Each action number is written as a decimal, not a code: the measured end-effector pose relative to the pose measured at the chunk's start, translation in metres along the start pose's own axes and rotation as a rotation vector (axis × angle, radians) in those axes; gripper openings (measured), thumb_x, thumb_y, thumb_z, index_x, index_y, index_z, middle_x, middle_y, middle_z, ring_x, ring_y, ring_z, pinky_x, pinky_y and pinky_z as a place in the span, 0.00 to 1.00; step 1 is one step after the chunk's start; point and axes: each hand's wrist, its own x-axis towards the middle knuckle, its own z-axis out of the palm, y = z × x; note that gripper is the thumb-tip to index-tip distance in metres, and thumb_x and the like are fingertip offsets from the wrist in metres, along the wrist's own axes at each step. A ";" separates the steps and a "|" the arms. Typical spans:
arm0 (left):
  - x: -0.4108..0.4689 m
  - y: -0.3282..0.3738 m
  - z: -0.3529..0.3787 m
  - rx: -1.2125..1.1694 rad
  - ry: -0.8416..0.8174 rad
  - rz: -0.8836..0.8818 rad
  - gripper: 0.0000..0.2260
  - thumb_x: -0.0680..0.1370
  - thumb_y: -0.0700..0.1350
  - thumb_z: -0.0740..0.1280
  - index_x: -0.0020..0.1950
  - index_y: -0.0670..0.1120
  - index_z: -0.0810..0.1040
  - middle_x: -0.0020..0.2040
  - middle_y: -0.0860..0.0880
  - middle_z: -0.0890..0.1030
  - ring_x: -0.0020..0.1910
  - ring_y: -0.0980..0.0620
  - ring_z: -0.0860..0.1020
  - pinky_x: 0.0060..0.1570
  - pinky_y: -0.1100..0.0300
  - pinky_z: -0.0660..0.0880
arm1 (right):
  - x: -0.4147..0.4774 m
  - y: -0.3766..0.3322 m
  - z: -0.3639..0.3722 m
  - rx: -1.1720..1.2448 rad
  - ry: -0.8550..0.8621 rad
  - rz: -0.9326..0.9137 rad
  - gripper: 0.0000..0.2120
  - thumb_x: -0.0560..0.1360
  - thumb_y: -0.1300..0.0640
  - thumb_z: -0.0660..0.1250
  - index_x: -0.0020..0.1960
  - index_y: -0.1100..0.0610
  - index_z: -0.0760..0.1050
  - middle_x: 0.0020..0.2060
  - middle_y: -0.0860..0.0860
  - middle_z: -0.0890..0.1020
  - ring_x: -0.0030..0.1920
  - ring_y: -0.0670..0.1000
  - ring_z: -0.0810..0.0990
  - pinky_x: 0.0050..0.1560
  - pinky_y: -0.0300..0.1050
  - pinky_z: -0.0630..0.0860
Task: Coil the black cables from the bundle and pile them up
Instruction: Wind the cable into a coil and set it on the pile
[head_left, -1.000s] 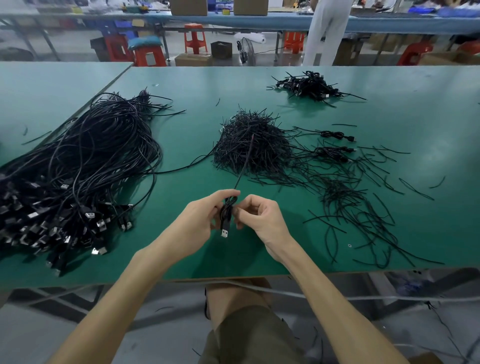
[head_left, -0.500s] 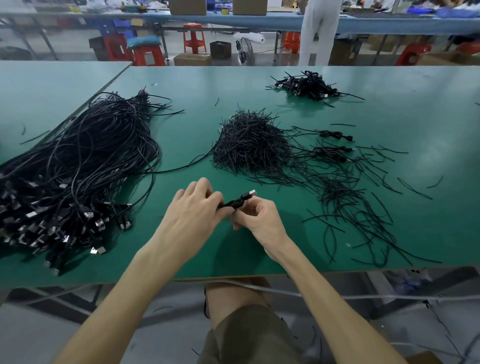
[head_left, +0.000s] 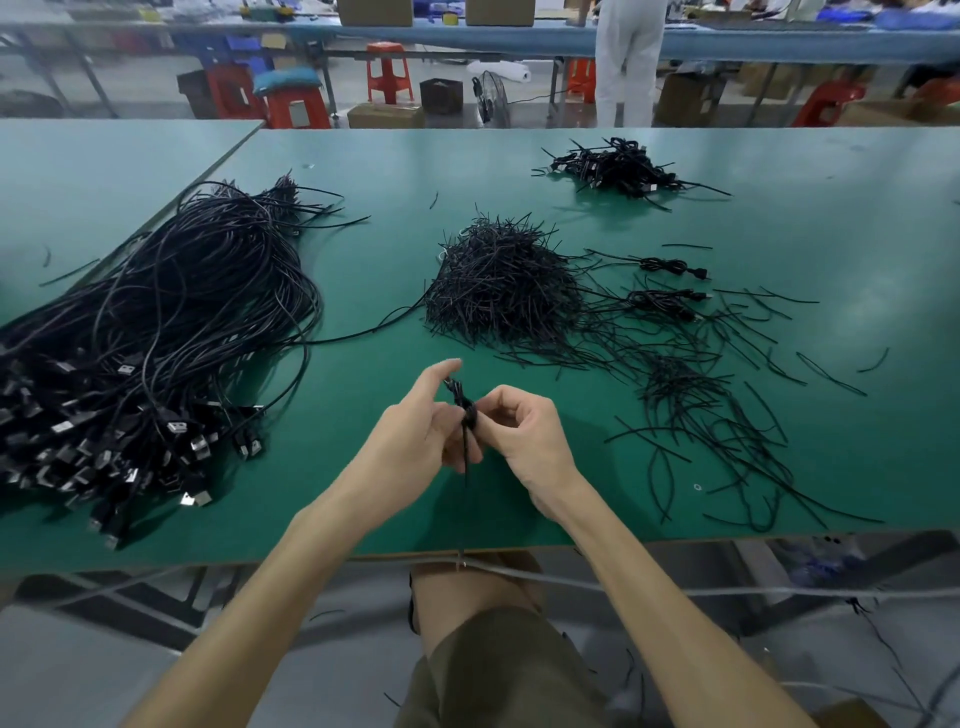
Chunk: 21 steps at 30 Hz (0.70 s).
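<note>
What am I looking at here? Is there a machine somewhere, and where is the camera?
There is no machine here: a person is working with two bare hands. The picture comes from a camera worn on the person's head, looking forward and down over a green table. The left hand and the right hand together pinch one small coiled cable. On the left lies a big bundle of long black cables with metal plugs. In the middle is a heap of short black strands, probably ties. At the far side sits a pile of finished coils.
</note>
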 end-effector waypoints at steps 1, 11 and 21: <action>-0.001 -0.002 -0.003 0.066 -0.035 0.035 0.16 0.85 0.35 0.55 0.71 0.49 0.68 0.36 0.48 0.84 0.33 0.55 0.79 0.41 0.66 0.75 | 0.000 0.000 0.001 -0.002 -0.008 0.003 0.07 0.76 0.62 0.73 0.40 0.57 0.80 0.32 0.53 0.84 0.33 0.50 0.82 0.41 0.41 0.78; 0.011 -0.011 -0.028 0.618 -0.065 0.150 0.17 0.80 0.38 0.69 0.65 0.55 0.79 0.52 0.54 0.71 0.48 0.52 0.75 0.52 0.53 0.74 | 0.002 0.000 0.001 -0.067 -0.020 0.044 0.05 0.76 0.65 0.73 0.43 0.65 0.80 0.32 0.55 0.81 0.34 0.52 0.77 0.42 0.49 0.76; 0.012 -0.004 -0.005 0.784 0.091 -0.053 0.17 0.85 0.57 0.57 0.46 0.46 0.71 0.39 0.50 0.80 0.40 0.44 0.78 0.39 0.52 0.64 | -0.001 -0.004 0.004 -0.136 -0.034 0.036 0.08 0.77 0.66 0.71 0.40 0.59 0.78 0.31 0.53 0.81 0.33 0.50 0.77 0.41 0.46 0.76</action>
